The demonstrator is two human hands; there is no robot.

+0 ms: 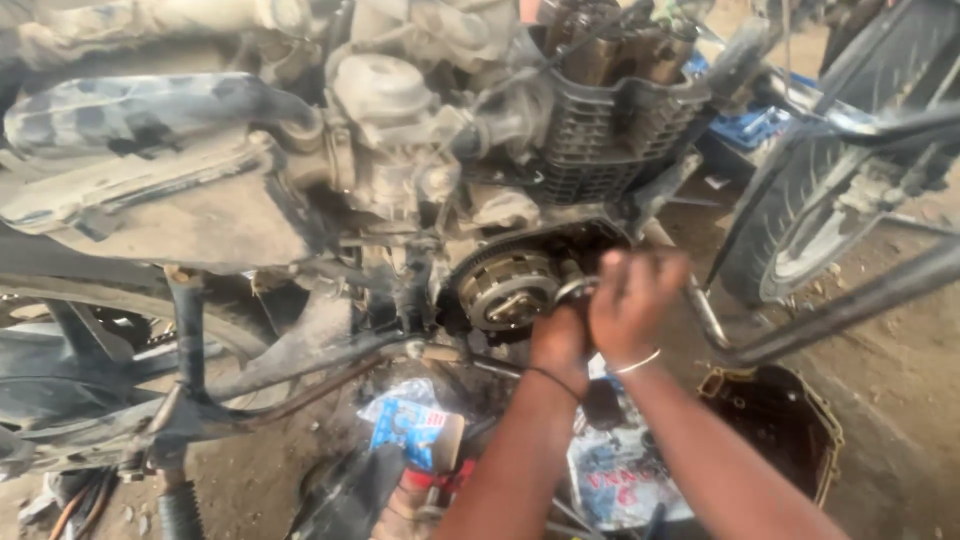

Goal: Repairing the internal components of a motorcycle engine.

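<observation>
Two hands at the open engine side: right hand [632, 300] fingers curled over a small metal part [575, 290], left hand [560, 338] just beneath, grip unclear. Clutch [508, 288] just left; black cover [775, 425] on the ground, lower right.

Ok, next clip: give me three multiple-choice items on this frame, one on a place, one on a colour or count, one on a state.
1. Where are both hands working?
A. At the front tyre
B. At the opened engine side beside the clutch
C. At the seat

2. What colour is the thin band on the left wrist?
A. Black
B. Red
C. Yellow

3. In what state is the engine's side?
A. Closed by its cover
B. Wrapped in cloth
C. Open, clutch exposed

Answers:
1 B: the left hand and right hand meet just right of the round clutch.
2 A: the wrist band is dark black.
3 C: the clutch is bare, and a dark cover lies on the ground.
</observation>
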